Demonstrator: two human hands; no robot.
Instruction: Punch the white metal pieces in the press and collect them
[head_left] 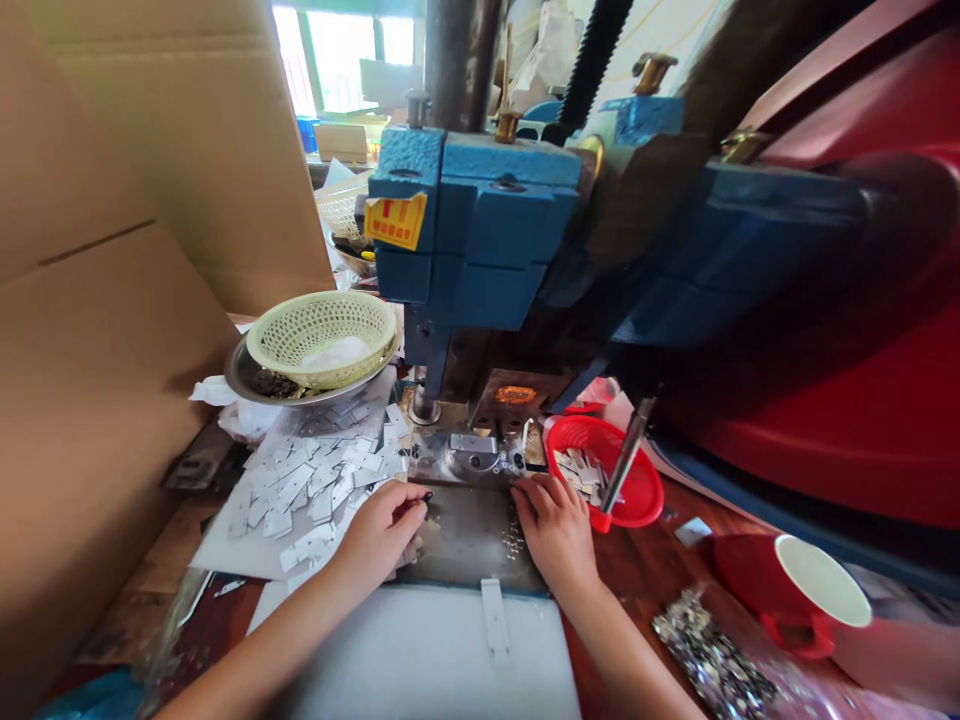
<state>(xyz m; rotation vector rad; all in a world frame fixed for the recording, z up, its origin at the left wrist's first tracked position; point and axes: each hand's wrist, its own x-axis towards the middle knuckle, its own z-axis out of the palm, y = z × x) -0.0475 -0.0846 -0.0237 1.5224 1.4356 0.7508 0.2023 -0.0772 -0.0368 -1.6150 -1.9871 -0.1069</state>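
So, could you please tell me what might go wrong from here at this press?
The left hand and right hand are close to the die, which sits under the blue press head; fingers straying inward could be pinched if it descended. The right hand might also brush and scatter the tiny pieces beside it.

We see one yellow label [395, 222], stuck on the front of the blue press head [502, 235], at its left end. It bears large red marks above a row of Chinese-looking characters, too blurred for us to read with certainty.
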